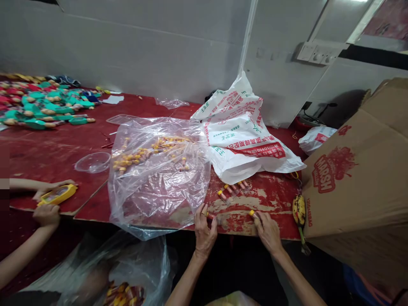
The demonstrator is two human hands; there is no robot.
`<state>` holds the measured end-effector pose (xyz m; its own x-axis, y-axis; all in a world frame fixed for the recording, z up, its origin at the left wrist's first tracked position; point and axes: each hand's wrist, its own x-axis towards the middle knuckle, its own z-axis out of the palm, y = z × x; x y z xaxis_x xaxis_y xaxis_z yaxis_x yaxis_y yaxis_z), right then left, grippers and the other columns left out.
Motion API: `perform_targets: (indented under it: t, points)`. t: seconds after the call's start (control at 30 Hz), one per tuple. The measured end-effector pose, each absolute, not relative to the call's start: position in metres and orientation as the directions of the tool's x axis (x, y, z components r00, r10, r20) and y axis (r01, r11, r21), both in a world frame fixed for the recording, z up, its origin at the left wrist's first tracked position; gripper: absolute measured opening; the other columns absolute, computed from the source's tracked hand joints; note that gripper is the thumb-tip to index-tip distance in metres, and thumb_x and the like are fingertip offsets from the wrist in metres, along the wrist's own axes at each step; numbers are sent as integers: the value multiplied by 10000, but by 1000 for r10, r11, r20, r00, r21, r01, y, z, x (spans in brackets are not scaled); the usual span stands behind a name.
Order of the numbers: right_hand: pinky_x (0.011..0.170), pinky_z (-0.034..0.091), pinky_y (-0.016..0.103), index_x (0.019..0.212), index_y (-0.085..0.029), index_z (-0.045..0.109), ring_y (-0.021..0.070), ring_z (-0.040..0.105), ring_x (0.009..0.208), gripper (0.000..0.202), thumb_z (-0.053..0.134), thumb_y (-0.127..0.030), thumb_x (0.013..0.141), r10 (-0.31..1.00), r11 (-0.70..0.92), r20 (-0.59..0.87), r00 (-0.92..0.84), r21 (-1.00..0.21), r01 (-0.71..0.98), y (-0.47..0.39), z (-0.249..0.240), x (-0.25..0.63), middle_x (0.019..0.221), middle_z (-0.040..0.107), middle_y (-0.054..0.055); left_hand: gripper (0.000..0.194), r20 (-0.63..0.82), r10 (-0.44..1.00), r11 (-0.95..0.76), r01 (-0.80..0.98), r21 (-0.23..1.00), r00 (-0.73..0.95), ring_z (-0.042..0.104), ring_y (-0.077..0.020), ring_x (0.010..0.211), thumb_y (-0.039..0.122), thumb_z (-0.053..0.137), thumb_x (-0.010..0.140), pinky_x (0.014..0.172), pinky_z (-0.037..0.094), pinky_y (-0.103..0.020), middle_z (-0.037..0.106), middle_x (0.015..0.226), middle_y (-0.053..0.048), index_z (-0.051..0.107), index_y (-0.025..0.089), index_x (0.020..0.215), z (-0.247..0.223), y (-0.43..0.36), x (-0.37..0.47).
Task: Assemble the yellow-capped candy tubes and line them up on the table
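Note:
My left hand is at the table's front edge, its thumb and fingers closed on a small red tube. To its right, my right hand pinches another small tube with a yellow cap, which points up and left. Just beyond both hands, several similar yellow-capped tubes lie in a slanted row on the worn red tabletop. A clear plastic bag spreads out left of my left hand, with many more yellow-capped pieces in it.
A white printed sack stands behind the tubes. On the right are a cardboard box and a spotted banana. At left, another person's hands hold a yellow object. An open bag of tubes sits below the table.

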<state>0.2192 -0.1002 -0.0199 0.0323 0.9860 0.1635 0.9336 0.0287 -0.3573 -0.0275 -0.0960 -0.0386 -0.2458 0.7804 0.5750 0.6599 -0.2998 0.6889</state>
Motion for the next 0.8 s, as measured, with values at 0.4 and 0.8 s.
perform_targets:
  t: [0.4,0.8]
  points:
    - [817,426,320,1117,-190,579,216,551,950,268,442,-253,896,973,98,228,-36,-268,958,-99,-28,197,1045,597,89,250,416,902,-46,930,364,-118,544,-315,920,363,520,889,768,455,-451,597,993,-142,629,148,953,-25,-97,-30]
    - [792,477,299,1197,-210,570,192,611,918,313,412,-301,942,966,239,224,-131,-565,790,-83,-13,92,1075,633,70,405,256,906,-91,435,896,-338,586,-261,1021,436,378,932,921,479,-445,622,1074,-124,600,158,1125,-36,-88,-28]
